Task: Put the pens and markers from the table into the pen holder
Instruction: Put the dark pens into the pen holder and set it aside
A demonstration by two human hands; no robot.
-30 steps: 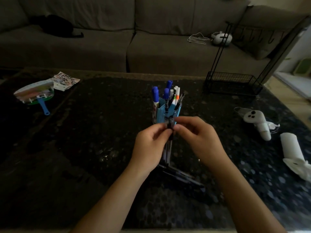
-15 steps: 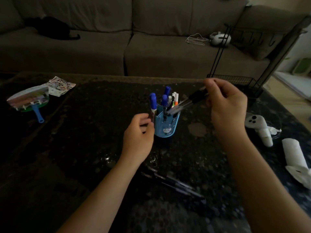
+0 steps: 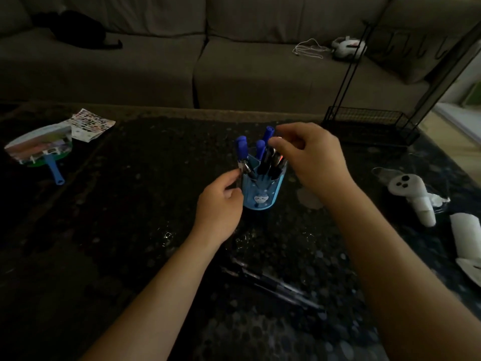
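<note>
The blue pen holder (image 3: 263,190) stands mid-table and holds several blue-capped markers (image 3: 242,148) and dark pens (image 3: 272,162). My left hand (image 3: 221,204) is at its left side, thumb and forefinger pinched at the rim next to a marker. My right hand (image 3: 309,157) hovers over the holder's right side. Its thumb and forefinger are slightly apart just above the tops of the dark pens, which stand in the holder. A few more dark pens (image 3: 273,285) lie on the table between my forearms.
A hand fan with a blue handle (image 3: 41,152) and a printed packet (image 3: 91,123) lie far left. A white controller (image 3: 411,191) and white rolls (image 3: 468,235) lie right. A black wire rack (image 3: 369,123) stands back right, with a sofa (image 3: 182,61) behind the table.
My right hand carried dark pens from the near table up and over, then down into the holder. My left hand moved to the holder's left rim.
</note>
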